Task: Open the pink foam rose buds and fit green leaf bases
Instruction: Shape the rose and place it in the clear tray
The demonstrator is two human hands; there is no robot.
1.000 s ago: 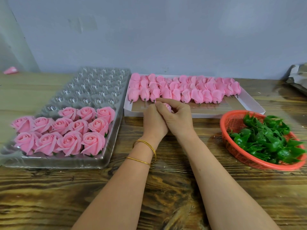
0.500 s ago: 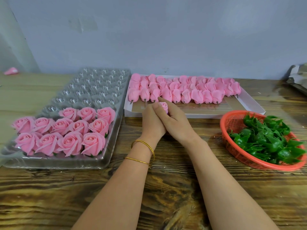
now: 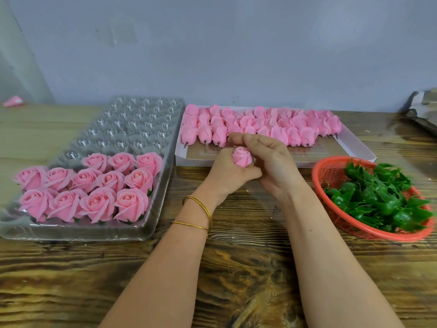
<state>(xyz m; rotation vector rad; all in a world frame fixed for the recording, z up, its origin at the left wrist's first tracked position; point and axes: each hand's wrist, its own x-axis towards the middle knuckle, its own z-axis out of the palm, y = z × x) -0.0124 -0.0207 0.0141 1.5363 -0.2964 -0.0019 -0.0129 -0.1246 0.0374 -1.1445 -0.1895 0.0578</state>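
A closed pink foam rose bud (image 3: 241, 156) stands upright between my hands at the table's middle. My left hand (image 3: 228, 172) grips its lower part, fingers curled round it. My right hand (image 3: 269, 159) cups the bud from the right, its fingertips arched above the petals. Behind my hands, a white box (image 3: 350, 145) holds several closed pink buds (image 3: 260, 125) with short stems. The red basket (image 3: 331, 176) on the right is full of green leaf bases (image 3: 378, 197). The clear blister tray (image 3: 132, 124) at left carries several opened roses (image 3: 94, 185).
The wooden table (image 3: 236, 268) stretches toward me, bare under my forearms. A grey wall stands close behind the trays. Crumpled grey packaging (image 3: 423, 110) lies at the far right edge. A small pink scrap (image 3: 14, 101) sits at the far left by the wall.
My hands have parted slightly and the bud, hidden between them a second ago, now shows upright. My right fingers have lifted off my left hand and arch over the bud.
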